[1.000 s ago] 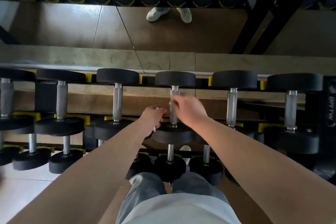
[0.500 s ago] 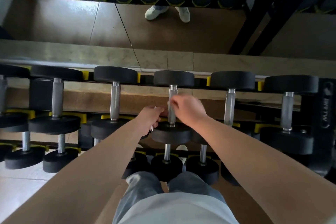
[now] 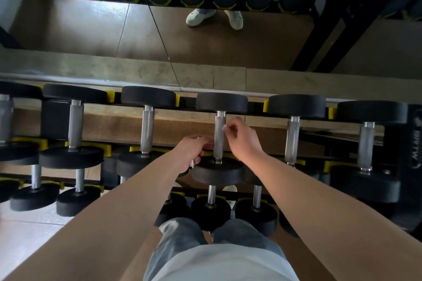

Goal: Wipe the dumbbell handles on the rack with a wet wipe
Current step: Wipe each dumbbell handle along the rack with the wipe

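Note:
A dumbbell with a knurled steel handle (image 3: 219, 137) and black heads lies on the rack's upper tier (image 3: 255, 107), straight ahead of me. My left hand (image 3: 191, 151) is curled just left of the handle and grips a white wet wipe (image 3: 191, 163), which pokes out below the palm. My right hand (image 3: 243, 140) is just right of the handle, and its fingertips pinch a small white bit of wipe beside the bar. The front of the handle is bare. I cannot tell whether the wipe passes behind the bar.
More dumbbells sit on the same tier, the nearest at left (image 3: 147, 130) and right (image 3: 292, 139). Smaller dumbbells (image 3: 211, 210) fill the lower tier by my knees. A mirror behind the rack reflects the floor and white shoes (image 3: 201, 17).
My right hand has slid off the handle to its right side, uncovering the bar. The left hand stays beside the handle. The view has shifted slightly.

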A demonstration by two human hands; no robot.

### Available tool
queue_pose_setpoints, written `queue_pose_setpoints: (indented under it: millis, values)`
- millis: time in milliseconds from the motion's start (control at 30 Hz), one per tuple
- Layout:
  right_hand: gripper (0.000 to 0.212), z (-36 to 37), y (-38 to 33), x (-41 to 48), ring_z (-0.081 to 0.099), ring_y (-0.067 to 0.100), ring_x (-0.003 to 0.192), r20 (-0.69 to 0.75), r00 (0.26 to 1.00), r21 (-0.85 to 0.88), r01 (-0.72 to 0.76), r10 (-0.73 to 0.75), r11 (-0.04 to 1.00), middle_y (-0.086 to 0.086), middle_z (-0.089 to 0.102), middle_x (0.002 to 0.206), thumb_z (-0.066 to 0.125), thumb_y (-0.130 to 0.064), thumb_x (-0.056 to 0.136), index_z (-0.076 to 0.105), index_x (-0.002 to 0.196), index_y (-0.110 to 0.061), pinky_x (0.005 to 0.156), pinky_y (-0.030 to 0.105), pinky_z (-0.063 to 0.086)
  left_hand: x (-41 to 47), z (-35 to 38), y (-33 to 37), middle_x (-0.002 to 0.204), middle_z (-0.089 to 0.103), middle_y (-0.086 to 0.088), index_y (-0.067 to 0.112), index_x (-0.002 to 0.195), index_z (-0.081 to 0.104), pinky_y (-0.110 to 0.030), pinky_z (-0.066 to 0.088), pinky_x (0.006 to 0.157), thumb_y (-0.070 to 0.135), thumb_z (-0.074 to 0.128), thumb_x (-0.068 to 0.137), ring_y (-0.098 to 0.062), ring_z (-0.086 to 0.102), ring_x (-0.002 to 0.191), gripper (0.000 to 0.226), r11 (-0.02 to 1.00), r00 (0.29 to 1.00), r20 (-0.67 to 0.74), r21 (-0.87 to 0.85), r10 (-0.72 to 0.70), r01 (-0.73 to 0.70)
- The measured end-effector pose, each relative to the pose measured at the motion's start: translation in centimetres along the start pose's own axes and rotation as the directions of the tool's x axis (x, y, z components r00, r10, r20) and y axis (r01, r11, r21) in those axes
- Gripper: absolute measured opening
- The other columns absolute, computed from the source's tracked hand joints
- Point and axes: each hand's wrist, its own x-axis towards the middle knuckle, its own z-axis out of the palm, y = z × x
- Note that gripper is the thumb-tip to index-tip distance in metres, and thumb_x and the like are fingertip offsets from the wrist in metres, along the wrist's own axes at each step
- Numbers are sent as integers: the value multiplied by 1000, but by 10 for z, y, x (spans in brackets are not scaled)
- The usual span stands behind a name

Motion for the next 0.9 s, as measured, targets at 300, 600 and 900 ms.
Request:
queue_pose_setpoints:
  millis: [300, 600, 900]
  values:
    - [31, 10, 8, -12, 65, 16, 71, 238, 961, -165, -100, 138, 981, 5, 67, 85, 43, -31, 110, 68, 98, -16, 75, 38, 60, -3, 5, 3, 87, 57, -6, 26, 121, 67, -22, 38, 48, 38, 60, 101, -13, 44, 60, 24, 997, 1000, -28, 80, 7, -5]
    - [18, -11, -14, 16, 63, 8, 87, 1, 975, 262, -213, 221, 941, -9, 65, 102, 59, -28, 103, 68, 117, -21, 64, 18, 45, -2, 6, 5, 92, 61, -6, 26, 118, 66, -20, 36, 47, 33, 59, 102, -10, 41, 57, 19, 1000, 1000, -18, 30, -1, 1]
    - [14, -5, -2, -5, 68, 9, 82, 252, 950, -126, -157, 185, 980, -3, 71, 92, 65, -32, 99, 74, 95, -21, 74, 26, 56, -2, 9, 10, 89, 54, -7, 26, 118, 62, -23, 38, 51, 36, 56, 103, -14, 43, 62, 19, 992, 999, -39, 126, -23, 28]
